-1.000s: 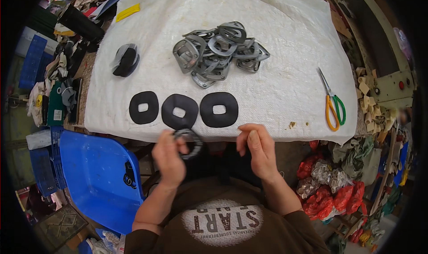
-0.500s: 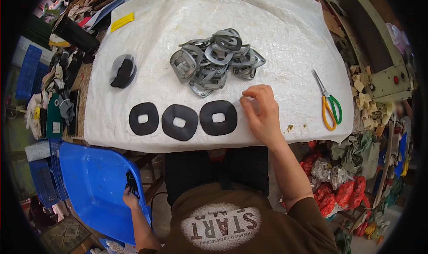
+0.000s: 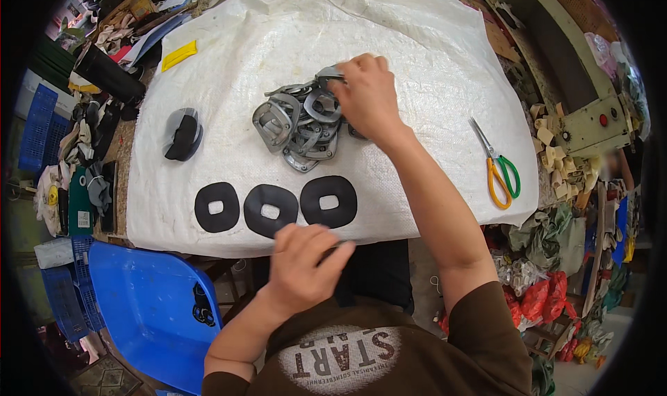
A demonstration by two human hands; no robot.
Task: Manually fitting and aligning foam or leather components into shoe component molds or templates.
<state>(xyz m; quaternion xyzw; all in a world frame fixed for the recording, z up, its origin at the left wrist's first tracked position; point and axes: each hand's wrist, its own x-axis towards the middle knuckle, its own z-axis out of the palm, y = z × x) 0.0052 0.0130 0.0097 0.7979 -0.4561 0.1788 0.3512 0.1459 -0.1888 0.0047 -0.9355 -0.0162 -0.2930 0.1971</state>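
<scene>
A heap of grey, rounded frames [image 3: 306,144] with open centres lies on the white woven sheet [image 3: 431,104]. At its upper right edge my right hand [image 3: 369,99] has its fingers closed on one grey frame [image 3: 329,73], which shows partly beyond the fingertips. My left hand [image 3: 300,271] is over the sheet's front edge, thumb apart from the bent fingers, and nothing shows in it. Just beyond it three flat black pads with rectangular holes lie in a row: a left pad [image 3: 217,219], a middle pad [image 3: 253,212] and a right pad [image 3: 344,200].
Scissors [image 3: 495,163] with orange and green handles lie to the right. A clear round container [image 3: 194,118] with black material is at the left, a yellow packet [image 3: 179,55] behind it. Below left stands a blue tub [image 3: 149,285] holding small black parts [image 3: 201,306].
My right hand has moved from beside the pads up to the heap and gripped a frame. My left hand has left the blue tub and come to the sheet's front edge.
</scene>
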